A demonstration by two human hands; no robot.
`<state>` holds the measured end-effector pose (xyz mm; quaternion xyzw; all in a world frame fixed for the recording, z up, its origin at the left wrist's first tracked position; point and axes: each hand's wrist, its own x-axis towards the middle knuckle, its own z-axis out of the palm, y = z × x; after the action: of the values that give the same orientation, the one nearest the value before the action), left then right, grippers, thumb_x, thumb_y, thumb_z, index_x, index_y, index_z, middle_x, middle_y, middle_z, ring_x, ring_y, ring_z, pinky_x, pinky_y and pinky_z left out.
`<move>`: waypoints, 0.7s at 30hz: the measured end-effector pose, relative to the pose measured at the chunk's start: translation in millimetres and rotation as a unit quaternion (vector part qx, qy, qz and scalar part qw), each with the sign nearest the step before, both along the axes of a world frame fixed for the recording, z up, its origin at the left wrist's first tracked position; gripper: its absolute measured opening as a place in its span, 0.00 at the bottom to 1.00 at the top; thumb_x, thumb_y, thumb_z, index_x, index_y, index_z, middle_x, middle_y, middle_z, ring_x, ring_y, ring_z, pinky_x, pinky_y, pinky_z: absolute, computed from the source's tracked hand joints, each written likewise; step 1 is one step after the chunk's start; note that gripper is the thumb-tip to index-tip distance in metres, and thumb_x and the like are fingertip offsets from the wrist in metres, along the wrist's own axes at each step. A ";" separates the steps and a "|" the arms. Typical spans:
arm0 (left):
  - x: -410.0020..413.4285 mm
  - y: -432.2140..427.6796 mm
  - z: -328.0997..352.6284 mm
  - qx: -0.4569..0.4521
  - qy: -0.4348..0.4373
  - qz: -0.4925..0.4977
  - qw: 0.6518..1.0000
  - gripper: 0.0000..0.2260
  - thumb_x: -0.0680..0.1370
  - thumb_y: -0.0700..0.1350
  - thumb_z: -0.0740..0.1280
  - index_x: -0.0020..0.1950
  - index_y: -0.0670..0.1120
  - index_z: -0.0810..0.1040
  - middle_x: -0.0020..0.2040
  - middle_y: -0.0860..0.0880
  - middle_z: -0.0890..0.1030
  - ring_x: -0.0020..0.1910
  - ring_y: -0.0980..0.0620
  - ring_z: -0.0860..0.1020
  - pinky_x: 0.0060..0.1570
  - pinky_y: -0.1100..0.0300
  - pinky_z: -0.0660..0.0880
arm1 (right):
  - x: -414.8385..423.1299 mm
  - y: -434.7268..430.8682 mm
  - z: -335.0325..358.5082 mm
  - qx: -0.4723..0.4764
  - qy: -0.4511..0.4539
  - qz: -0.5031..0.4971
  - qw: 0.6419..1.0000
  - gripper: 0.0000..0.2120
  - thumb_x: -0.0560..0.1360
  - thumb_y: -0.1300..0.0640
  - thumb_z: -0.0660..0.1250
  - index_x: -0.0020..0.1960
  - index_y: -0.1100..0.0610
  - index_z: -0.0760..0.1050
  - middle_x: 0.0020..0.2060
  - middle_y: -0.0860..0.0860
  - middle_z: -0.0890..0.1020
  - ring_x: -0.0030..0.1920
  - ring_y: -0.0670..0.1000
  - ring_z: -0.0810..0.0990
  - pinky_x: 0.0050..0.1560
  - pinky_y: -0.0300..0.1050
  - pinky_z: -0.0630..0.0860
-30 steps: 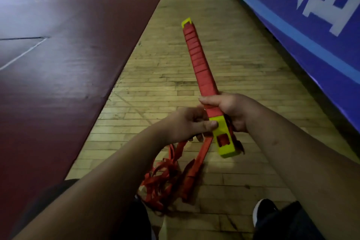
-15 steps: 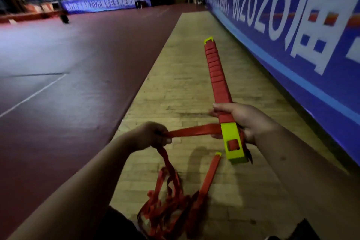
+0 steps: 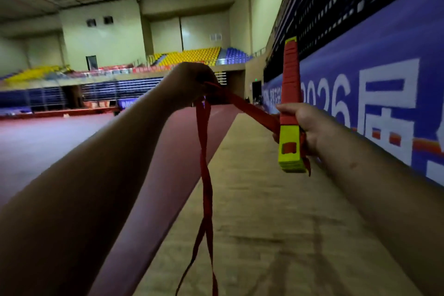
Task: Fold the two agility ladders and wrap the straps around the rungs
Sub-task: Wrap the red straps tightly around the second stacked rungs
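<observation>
Over wood floor (image 3: pixel 264 223) | I count one rung stack (image 3: pixel 291 74), right hand (image 3: pixel 310 127) wrapped round it | one strap (image 3: pixel 252 109), left hand (image 3: pixel 192 84) fisted on it

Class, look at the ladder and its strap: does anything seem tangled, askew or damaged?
Only the red strap: below the left hand its two hanging strands twist and cross instead of lying flat. The stacked rungs in the right hand look aligned; no damage shows.
</observation>
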<state>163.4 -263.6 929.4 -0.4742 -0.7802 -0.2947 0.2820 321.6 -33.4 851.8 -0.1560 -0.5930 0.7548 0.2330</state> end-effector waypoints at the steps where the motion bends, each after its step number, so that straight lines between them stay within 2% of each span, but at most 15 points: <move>1: 1.4 -2.5 10.7 0.000 0.004 0.003 1.000 0.06 0.78 0.41 0.79 0.51 0.50 0.86 0.41 0.56 0.84 0.34 0.67 0.82 0.37 0.72 0.77 | 1.5 -3.0 9.7 0.011 0.008 -0.002 1.000 0.12 0.84 0.54 0.69 0.62 0.62 0.78 0.41 0.56 0.82 0.23 0.52 0.82 0.23 0.44 0.79; 4: 7.0 -12.7 22.3 -0.002 0.009 0.012 1.000 0.06 0.78 0.41 0.79 0.54 0.47 0.86 0.43 0.55 0.84 0.36 0.64 0.83 0.42 0.67 0.80 | 11.2 -15.7 27.4 0.036 0.025 0.001 0.999 0.09 0.86 0.54 0.67 0.55 0.61 0.78 0.40 0.54 0.83 0.30 0.52 0.83 0.25 0.42 0.79; 7: 5.8 -20.5 10.1 -0.013 -0.025 0.018 0.999 0.05 0.79 0.42 0.78 0.54 0.49 0.85 0.45 0.53 0.85 0.41 0.61 0.83 0.48 0.60 0.83 | 17.7 -19.8 28.1 0.051 0.032 -0.005 0.998 0.08 0.86 0.53 0.67 0.52 0.58 0.77 0.45 0.52 0.83 0.38 0.53 0.82 0.33 0.48 0.79; 9: 9.2 -22.6 -9.7 -0.030 -0.059 0.007 0.998 0.06 0.79 0.41 0.77 0.53 0.50 0.84 0.46 0.52 0.85 0.42 0.59 0.85 0.49 0.56 0.85 | 20.8 -20.0 21.1 0.066 0.030 -0.009 0.997 0.07 0.85 0.54 0.68 0.53 0.57 0.78 0.47 0.52 0.83 0.38 0.53 0.81 0.33 0.47 0.78; 12: 8.3 -23.1 -49.4 -0.020 -0.174 -0.039 0.984 0.11 0.79 0.35 0.76 0.59 0.44 0.84 0.51 0.45 0.86 0.43 0.56 0.87 0.45 0.57 0.87 | 21.3 -19.4 -0.5 0.069 0.001 -0.011 0.998 0.09 0.84 0.53 0.70 0.56 0.59 0.79 0.47 0.53 0.84 0.32 0.52 0.83 0.27 0.42 0.79; 13: 4.4 -21.2 -64.5 -0.042 -0.215 -0.047 0.975 0.13 0.79 0.34 0.76 0.61 0.43 0.83 0.53 0.44 0.86 0.45 0.53 0.88 0.45 0.56 0.87 | 20.2 -17.3 -9.5 0.066 -0.010 -0.009 0.998 0.10 0.84 0.53 0.70 0.59 0.60 0.80 0.46 0.53 0.84 0.29 0.52 0.83 0.26 0.41 0.79; 14: -0.3 -15.9 -84.1 -0.100 -0.249 -0.030 0.963 0.14 0.79 0.34 0.76 0.62 0.44 0.81 0.53 0.43 0.85 0.46 0.48 0.88 0.44 0.54 0.87 | 18.6 -14.7 -20.0 0.061 -0.019 -0.006 0.998 0.11 0.84 0.53 0.70 0.60 0.60 0.79 0.46 0.53 0.84 0.28 0.52 0.83 0.27 0.42 0.79; 15: -8.9 -10.1 -106.7 -0.201 -0.267 0.022 0.942 0.15 0.78 0.35 0.77 0.62 0.45 0.80 0.53 0.44 0.85 0.47 0.45 0.87 0.42 0.54 0.87 | 15.8 -12.2 -31.0 0.058 -0.024 -0.001 0.998 0.09 0.84 0.54 0.69 0.60 0.59 0.79 0.46 0.53 0.85 0.31 0.52 0.83 0.29 0.44 0.79; 17: -26.6 2.5 -154.4 -0.434 -0.230 0.135 0.861 0.17 0.77 0.39 0.79 0.63 0.45 0.79 0.54 0.46 0.84 0.51 0.43 0.84 0.43 0.59 0.85 | 8.1 -8.2 -53.6 0.044 -0.035 0.003 0.998 0.04 0.85 0.55 0.68 0.57 0.55 0.77 0.48 0.52 0.85 0.37 0.53 0.82 0.35 0.49 0.78; 18: -41.9 7.4 -175.7 -0.484 -0.177 0.179 0.838 0.18 0.77 0.43 0.81 0.64 0.46 0.80 0.57 0.48 0.85 0.53 0.45 0.84 0.48 0.58 0.85 | 2.9 -5.5 -64.8 0.039 -0.039 0.007 0.998 0.02 0.85 0.56 0.68 0.56 0.54 0.77 0.48 0.52 0.85 0.38 0.53 0.82 0.35 0.49 0.77; 19: -55.2 9.7 -192.7 -0.488 -0.120 0.219 0.836 0.19 0.76 0.48 0.81 0.64 0.48 0.80 0.58 0.51 0.85 0.55 0.47 0.85 0.53 0.55 0.84 | -3.1 -2.9 -76.7 0.037 -0.046 0.010 0.998 0.03 0.85 0.56 0.68 0.57 0.54 0.77 0.47 0.52 0.85 0.37 0.52 0.82 0.34 0.48 0.78; 21: -85.2 8.2 -208.9 -0.426 -0.041 0.287 0.857 0.27 0.73 0.56 0.83 0.68 0.50 0.79 0.59 0.51 0.84 0.58 0.48 0.84 0.55 0.51 0.84 | -12.6 2.7 -96.2 0.026 -0.065 0.017 0.997 0.08 0.83 0.55 0.70 0.61 0.55 0.78 0.46 0.52 0.87 0.33 0.51 0.84 0.30 0.45 0.80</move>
<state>78.1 -255.4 720.5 -0.2901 -0.9420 0.1417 0.0920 308.9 -30.8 755.6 -0.1891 -0.6286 0.7313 0.1850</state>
